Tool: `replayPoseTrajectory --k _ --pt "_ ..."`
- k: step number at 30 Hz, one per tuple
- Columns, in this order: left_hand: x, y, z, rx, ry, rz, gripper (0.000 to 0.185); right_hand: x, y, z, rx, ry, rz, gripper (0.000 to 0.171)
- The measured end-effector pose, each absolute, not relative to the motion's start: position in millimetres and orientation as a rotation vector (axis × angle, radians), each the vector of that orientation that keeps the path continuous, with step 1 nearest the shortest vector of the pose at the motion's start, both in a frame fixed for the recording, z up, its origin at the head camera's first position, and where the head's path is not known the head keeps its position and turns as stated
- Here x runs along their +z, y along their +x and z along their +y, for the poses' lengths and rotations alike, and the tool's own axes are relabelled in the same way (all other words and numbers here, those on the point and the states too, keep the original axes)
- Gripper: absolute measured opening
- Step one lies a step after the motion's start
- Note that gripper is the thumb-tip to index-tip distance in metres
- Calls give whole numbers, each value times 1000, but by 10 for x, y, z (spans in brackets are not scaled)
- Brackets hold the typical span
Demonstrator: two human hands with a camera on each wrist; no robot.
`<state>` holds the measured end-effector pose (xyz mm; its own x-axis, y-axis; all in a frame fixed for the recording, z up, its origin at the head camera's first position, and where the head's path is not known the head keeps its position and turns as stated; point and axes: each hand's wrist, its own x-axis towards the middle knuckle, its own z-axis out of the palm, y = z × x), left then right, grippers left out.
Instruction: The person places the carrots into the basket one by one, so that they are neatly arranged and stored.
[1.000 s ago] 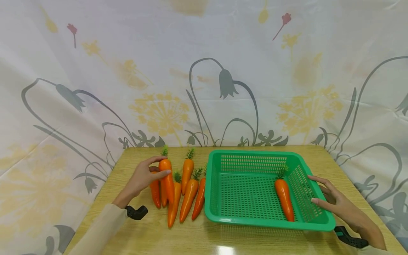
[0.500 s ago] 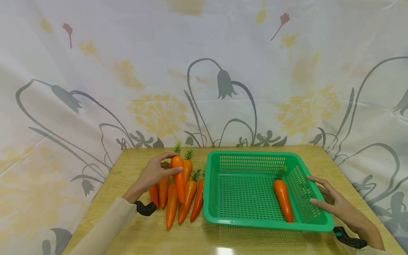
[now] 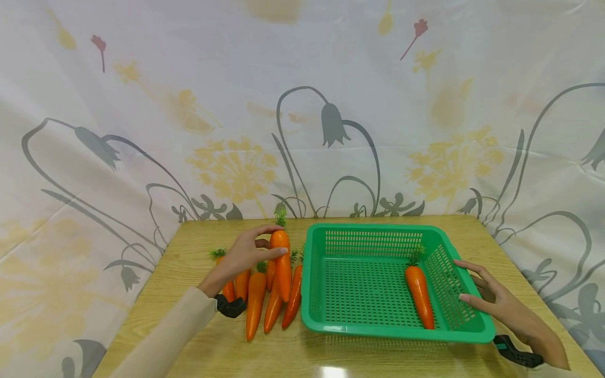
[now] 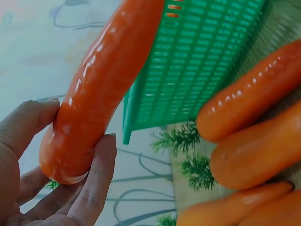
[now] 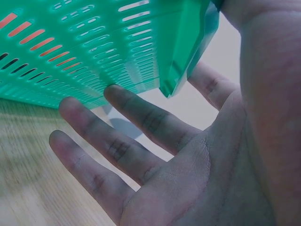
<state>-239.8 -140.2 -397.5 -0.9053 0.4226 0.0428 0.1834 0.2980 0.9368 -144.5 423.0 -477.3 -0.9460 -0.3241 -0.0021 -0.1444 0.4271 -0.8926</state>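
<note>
My left hand (image 3: 252, 249) pinches an orange carrot (image 3: 281, 262) near its thick leafy end, its tip pointing down. The left wrist view shows thumb and fingers on both sides of that carrot (image 4: 94, 99). Under and beside it, several more carrots (image 3: 255, 299) lie on the table. A green slotted basket (image 3: 368, 332) stands to their right, with one carrot (image 3: 419, 296) inside near its right wall. My right hand (image 3: 501, 302) holds the basket's right rim, thumb over the edge. Its other fingers (image 5: 141, 115) extend along the outside of the wall.
The wooden table (image 3: 189, 341) supports everything. Behind it hangs a pale cloth (image 3: 212, 79) printed with flowers. The basket's raised rim lies just right of the carrot pile, very close to the nearest carrot (image 3: 294, 299).
My left hand has moved right with its carrot, passing over the pile toward the basket. The right hand stays on the basket rim. The view has shifted slightly.
</note>
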Motion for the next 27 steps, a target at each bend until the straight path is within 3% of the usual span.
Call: replayPoseTrajectory --k 19,27 --pt "-4017 -2447 -1023 1660 667 2233 62 -4795 -1446 4244 -1527 -444 2520 71" --pt "-3993 -2482 -828 1645 735 2216 53 -4787 -1439 4233 -1531 -438 2522 71"
